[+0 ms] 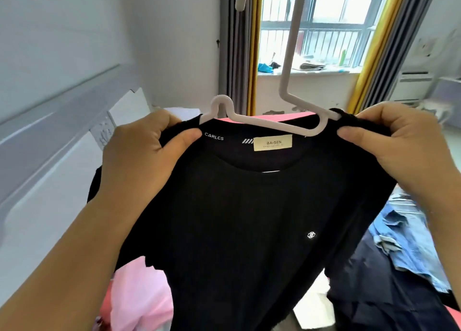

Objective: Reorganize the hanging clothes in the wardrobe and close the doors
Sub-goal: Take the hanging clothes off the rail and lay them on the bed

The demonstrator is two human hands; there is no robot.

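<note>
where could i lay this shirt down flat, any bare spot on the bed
Little shows. The black shirt held by both hands hides the middle. Pink clothes crowd the lower left, denim and dark garments the right. One pale bare patch lies between shirt and dark garments.

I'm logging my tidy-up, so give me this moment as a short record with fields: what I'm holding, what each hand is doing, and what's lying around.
garment: black T-shirt, held up, beige neck label showing
hanger: white hanger, lower bar partly inside the neck opening
left hand: left hand pinches the left shoulder of the shirt
right hand: right hand pinches the right shoulder
nearby: pink garment lower left; denim garment lower right
wardrobe: not in view
</note>
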